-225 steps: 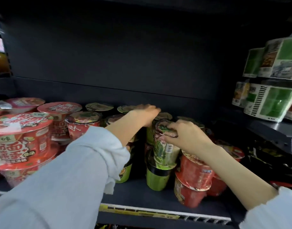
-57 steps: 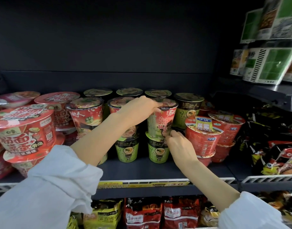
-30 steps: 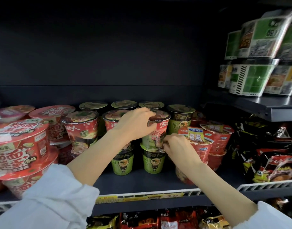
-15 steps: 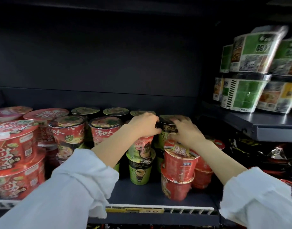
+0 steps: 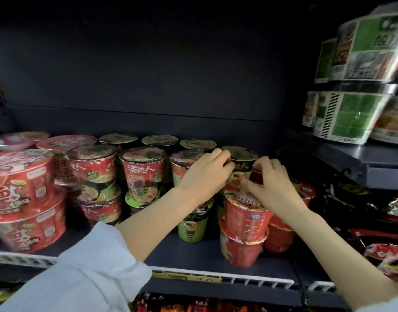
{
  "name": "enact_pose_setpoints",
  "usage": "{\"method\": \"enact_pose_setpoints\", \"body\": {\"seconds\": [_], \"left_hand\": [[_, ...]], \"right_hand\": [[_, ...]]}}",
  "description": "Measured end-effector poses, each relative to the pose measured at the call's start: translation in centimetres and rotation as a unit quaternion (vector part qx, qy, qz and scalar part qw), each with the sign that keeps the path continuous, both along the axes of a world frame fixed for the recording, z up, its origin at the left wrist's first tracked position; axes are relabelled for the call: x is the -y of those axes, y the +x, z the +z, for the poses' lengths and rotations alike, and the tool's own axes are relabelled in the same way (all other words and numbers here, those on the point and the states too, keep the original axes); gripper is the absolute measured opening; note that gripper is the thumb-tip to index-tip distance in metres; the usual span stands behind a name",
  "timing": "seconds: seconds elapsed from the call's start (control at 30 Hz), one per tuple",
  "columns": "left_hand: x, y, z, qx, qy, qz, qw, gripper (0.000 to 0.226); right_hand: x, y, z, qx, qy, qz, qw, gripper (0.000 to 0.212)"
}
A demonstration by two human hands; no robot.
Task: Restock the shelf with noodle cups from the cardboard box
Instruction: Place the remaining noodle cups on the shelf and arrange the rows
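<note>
Reaching into a dark shelf, both hands meet at a black-and-green noodle cup on the top tier, right of centre. The left hand curls its fingers against the cup's left side; the right hand spreads fingers over the cup and the red stacked cups just beside it. Whether either hand truly grips is hard to tell. Such cups are likely light, thin-walled and film-wrapped, so slippery; holding the sides below the rim seems safest.

Two hands; three big red bowls; two sleeves.
</note>
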State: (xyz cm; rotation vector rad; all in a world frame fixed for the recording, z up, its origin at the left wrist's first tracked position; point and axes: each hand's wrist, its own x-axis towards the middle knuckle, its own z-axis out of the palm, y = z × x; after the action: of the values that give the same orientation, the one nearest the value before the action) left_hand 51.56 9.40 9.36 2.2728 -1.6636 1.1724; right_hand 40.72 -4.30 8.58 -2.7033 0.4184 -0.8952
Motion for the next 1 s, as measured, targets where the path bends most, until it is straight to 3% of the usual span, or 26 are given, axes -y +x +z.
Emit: {"method": "enact_pose_setpoints", "body": {"seconds": [0.07,0.13,0.27,0.33,0.4,0.5,0.57,0.77,1.0], "left_hand": [[0.2,-0.4,-0.9,-0.018,-0.003,-0.027,0.999,0.028],[0.2,-1.4,-1.8,-0.114,-0.008,-0.032,0.993,0.026],[0.2,-2.1,-3.7,-0.306,-0.078,-0.001,0.949,0.026],[0.4,-1.9,-4.1,-0.348,-0.114,0.022,0.930,0.025],[0.4,-1.4,-4.7,-0.373,-0.071,0.038,0.924,0.027],[0.7,-0.6,-6.5,-0.386,0.074,0.043,0.919,0.033],[1.1,-0.3,-7.1,-0.376,0.120,0.062,0.917,0.037],[2.5,-0.6,-5.9,-0.267,0.147,0.096,0.947,0.034],[2.9,-0.7,-4.5,-0.268,0.114,0.089,0.952,0.032]], "right_hand": [[-0.1,-1.1,-0.2,-0.089,0.029,0.038,0.995,0.047],[-0.1,-1.5,-0.3,-0.159,0.022,0.054,0.986,0.059],[-0.7,-2.3,-0.2,-0.172,0.003,0.037,0.984,0.060],[-1.3,-2.6,-0.1,-0.184,-0.026,0.014,0.982,0.067],[-1.9,-2.7,0.0,-0.192,-0.062,-0.009,0.979,0.075],[-2.4,-2.8,0.1,-0.188,-0.086,-0.026,0.978,0.073],[-2.7,-3.0,0.1,-0.188,-0.095,-0.028,0.977,0.066],[-3.0,-3.3,1.0,-0.228,-0.069,-0.008,0.971,0.055],[-3.0,-3.8,1.4,-0.256,-0.077,0.027,0.963,0.056]]}}
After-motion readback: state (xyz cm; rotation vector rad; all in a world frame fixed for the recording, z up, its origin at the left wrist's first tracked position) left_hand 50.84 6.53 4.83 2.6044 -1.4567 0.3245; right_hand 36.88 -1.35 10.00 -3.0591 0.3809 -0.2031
